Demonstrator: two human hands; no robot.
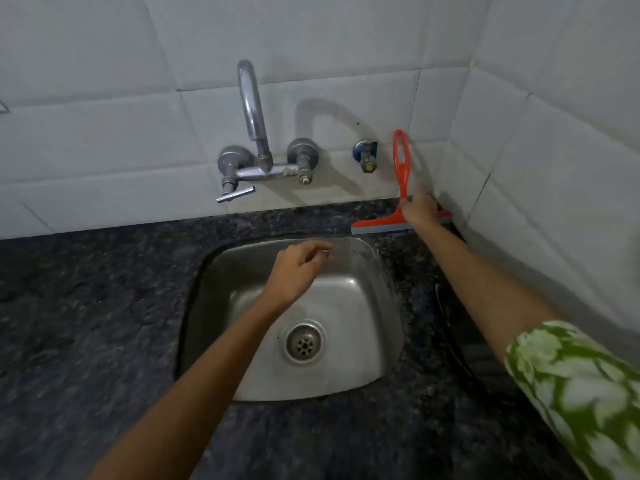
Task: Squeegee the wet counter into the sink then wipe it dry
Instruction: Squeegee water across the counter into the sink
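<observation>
A red squeegee (401, 161) stands against the tiled wall at the back right, its blade resting on the dark speckled counter (86, 306). My right hand (419, 207) is on the squeegee where the handle meets the blade, fingers curled around it. My left hand (298, 268) hovers over the back of the steel sink (367, 341), fingers loosely apart and holding nothing. The sink has a round drain (304, 342) in its middle.
A chrome wall tap (252, 133) with two valves and a lever reaches out above the sink's back edge. A small brass and blue valve (366, 155) sits left of the squeegee handle. White tiled walls meet in a corner at the right.
</observation>
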